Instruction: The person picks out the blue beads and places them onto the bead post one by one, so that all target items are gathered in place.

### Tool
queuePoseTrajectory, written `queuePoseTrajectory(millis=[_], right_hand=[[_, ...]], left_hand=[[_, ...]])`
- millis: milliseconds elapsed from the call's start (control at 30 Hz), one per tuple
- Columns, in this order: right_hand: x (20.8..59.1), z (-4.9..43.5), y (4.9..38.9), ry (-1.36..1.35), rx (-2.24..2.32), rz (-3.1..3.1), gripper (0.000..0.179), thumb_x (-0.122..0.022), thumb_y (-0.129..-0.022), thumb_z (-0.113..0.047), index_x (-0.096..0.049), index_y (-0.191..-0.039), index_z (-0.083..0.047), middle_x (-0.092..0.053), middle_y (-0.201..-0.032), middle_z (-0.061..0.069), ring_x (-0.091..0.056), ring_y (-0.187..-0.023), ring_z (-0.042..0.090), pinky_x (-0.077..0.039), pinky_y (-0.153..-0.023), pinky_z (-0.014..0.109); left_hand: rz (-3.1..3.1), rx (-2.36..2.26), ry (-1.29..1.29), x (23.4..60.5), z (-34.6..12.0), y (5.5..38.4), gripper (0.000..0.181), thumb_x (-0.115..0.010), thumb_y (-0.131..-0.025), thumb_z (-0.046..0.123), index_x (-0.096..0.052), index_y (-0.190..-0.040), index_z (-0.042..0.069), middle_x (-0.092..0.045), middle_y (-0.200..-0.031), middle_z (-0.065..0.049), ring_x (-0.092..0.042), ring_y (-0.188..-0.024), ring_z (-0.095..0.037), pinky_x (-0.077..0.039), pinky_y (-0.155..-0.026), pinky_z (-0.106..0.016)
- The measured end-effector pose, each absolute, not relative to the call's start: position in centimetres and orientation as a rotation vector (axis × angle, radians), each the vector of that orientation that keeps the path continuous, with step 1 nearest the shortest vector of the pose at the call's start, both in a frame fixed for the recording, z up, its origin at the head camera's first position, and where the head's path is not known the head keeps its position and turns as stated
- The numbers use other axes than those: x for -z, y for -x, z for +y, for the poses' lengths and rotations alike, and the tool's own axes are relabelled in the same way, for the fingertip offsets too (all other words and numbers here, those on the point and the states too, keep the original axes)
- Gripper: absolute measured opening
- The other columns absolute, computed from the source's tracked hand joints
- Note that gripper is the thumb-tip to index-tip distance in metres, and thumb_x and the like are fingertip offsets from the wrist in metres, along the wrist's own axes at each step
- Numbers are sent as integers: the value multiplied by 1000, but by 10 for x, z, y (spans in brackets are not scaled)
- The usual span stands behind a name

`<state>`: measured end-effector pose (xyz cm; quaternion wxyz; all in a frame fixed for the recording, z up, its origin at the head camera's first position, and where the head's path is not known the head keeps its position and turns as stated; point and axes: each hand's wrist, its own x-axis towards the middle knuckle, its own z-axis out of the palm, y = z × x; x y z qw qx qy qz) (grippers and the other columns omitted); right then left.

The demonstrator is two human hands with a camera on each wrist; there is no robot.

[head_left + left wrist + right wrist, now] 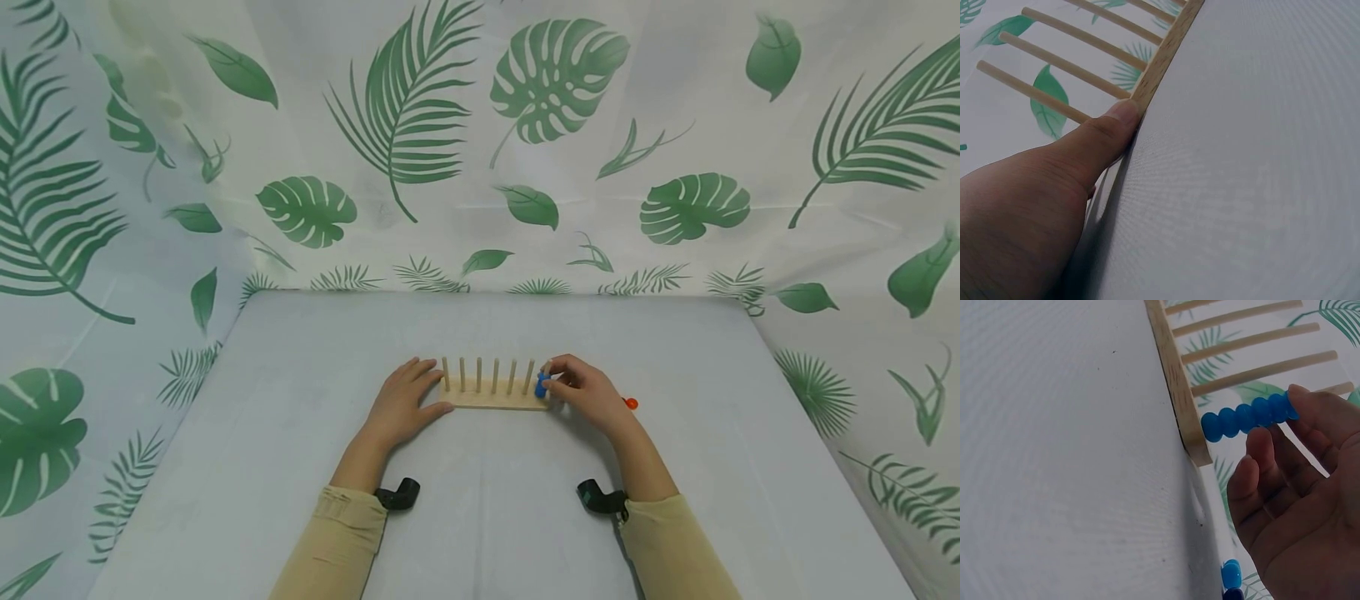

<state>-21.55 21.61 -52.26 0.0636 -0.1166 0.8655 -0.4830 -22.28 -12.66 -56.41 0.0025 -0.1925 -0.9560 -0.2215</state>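
A light wooden peg rack (495, 407) stands on the table, with several upright pegs in a row. My left hand (405, 402) holds its left end, the thumb (1124, 112) against the front edge of the base and the fingers at the end and behind, largely hidden in the left wrist view. A stack of blue beads (1244, 419) sits on the rightmost peg, its low end against the base. My right hand (588, 392) pinches the upper beads between thumb and fingers; the peg's tip shows past them. The other pegs carry no beads.
A small orange-red piece (632, 403) lies on the table to the right, partly behind my right wrist. In the right wrist view, a loose blue piece (1231, 575) and a darker one (1234, 594) show at the bottom. Leaf-printed cloth (450, 233) hangs behind the white table (480, 500).
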Motion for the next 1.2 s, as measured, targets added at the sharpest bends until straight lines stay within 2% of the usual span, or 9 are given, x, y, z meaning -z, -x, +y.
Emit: queuePoseTrajectory(millis=[233,600,833,967,1200], right_hand=[[520,216,214,364,1430,2639,27,-69,-94,-27,-62,-118,-16,-65,-117,10,-63,-93,18,-51,-74,31],[514,229,213,396,1366,2671,25,-67,-96,-27,-63,-119,-20,-67,-110,4,-62,-92,16,-52,-73,30],[505,246,219,321,1266,2723,29,-64,-97,-36,-65,-119,-18,-68,-108,2,-59,-90,18,-51,-66,31],[500,258,223,256,1234,2716,35,-63,-96,-42,-65,-120,-16,-67,-109,3,-58,-91,22,-52,-66,31],[497,278,232,196,1233,2661,40,-62,-97,-44,-63,-123,-14,-66,-108,12,-60,-93,27,-55,-72,36]], left_hand=[[-3005,695,600,565,-126,223,68,-64,-90,57,-52,-143,18,-42,-156,-5,-27,-150,-30,-21,-125,-50],[-3011,701,600,563,-125,223,68,-64,-90,57,-52,-144,18,-41,-156,-5,-27,-150,-30,-21,-125,-50],[-3002,703,599,563,-126,222,68,-65,-89,56,-52,-143,17,-42,-156,-5,-28,-150,-31,-22,-124,-51],[-3001,696,603,563,-126,222,68,-64,-90,57,-52,-144,17,-42,-156,-5,-28,-150,-31,-22,-124,-50],[-2990,710,600,562,-126,221,68,-64,-89,58,-53,-143,17,-43,-155,-5,-29,-150,-31,-23,-124,-50]])
